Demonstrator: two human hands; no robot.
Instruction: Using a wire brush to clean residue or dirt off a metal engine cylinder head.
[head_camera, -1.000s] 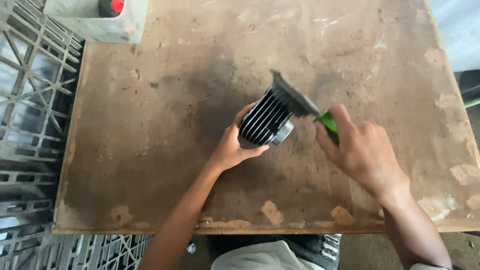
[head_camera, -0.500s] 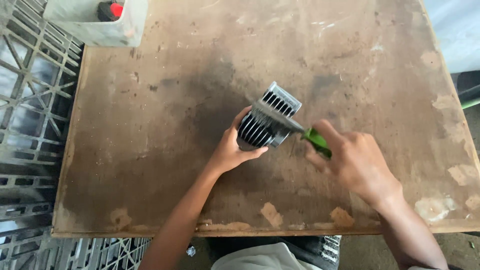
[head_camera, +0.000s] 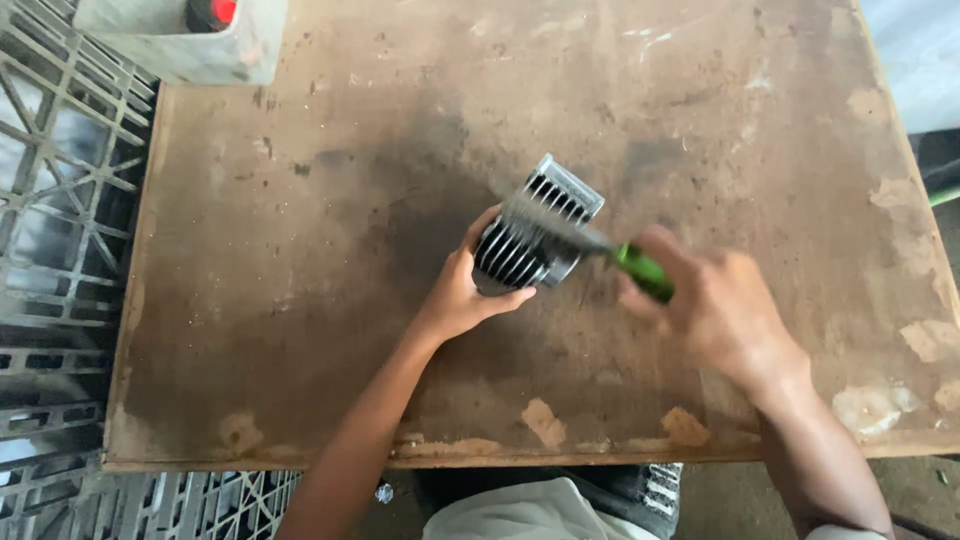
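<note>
So the desk (head_camera: 300, 250) is a beat-up brown wooden board, stained dark through the middle, with pale chipped patches along the 6 o'clock edge and down the 3 o'clock side. Roughly at the center sits a finned metal part (head_camera: 535, 235), ribs dark, lying on its side. The left hand (head_camera: 465, 295) is at its 7 o'clock, fingers wrapped around the part's lower end. The right hand (head_camera: 715, 310) is at about 4 o'clock from the part, fingers clenched on the green handle of a brush (head_camera: 600, 250) whose blurry head lies across the fins. At 11 o'clock there's a pale box (head_camera: 180, 45) with something red in it. Grey plastic crates (head_camera: 55, 200) line the 9 o'clock side.
</note>
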